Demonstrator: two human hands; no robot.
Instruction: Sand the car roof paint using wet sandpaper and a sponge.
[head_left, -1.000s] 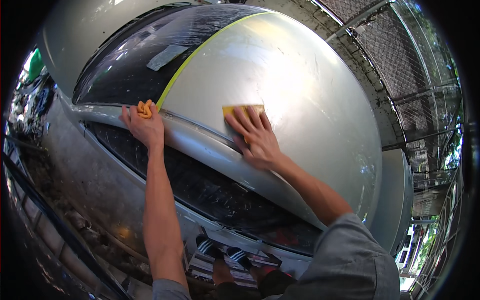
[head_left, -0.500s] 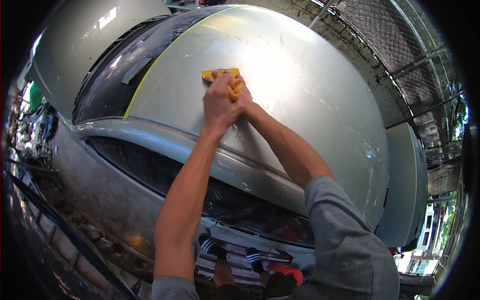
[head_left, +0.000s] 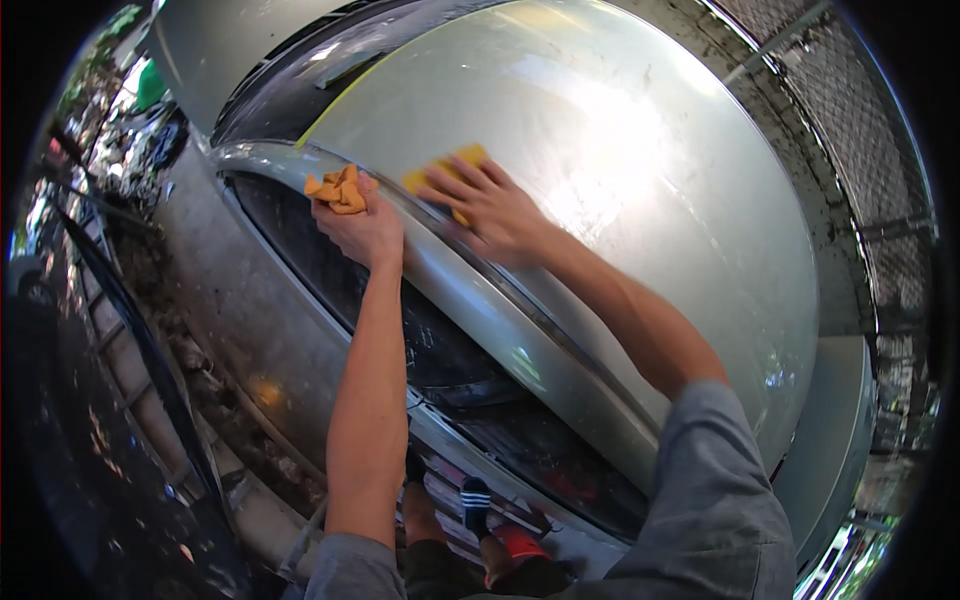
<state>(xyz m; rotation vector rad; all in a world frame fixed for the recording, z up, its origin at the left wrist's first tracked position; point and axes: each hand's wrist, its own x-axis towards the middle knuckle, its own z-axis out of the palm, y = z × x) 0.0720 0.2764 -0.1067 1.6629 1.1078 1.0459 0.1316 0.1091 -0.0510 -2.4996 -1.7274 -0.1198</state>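
My left hand (head_left: 366, 232) is closed round a crumpled orange cloth (head_left: 338, 188), held up over the car's side roof edge and side window. To its right, my right hand (head_left: 508, 222) lies over a yellow pad (head_left: 470, 153) near the near edge of the silvery car roof (head_left: 640, 250). Its fingers spread across the pad and are slightly smeared by motion. The pad's underside is hidden, so I cannot tell whether it touches the roof. A yellow tape strip (head_left: 345, 105) borders the roof by the windshield.
A raised panel (head_left: 215, 45) stands beyond the windshield, where a flat strip (head_left: 348, 70) lies. My feet, in dark striped socks (head_left: 476, 503), stand on a slatted surface by a red object (head_left: 522, 543). Wire mesh (head_left: 850, 110) runs along the far right. Dark bars (head_left: 150, 350) cross the left.
My hands have parted. The left moved left and nearer with the orange cloth; the right, with the yellow pad, came to the roof's near edge. The view has shifted.
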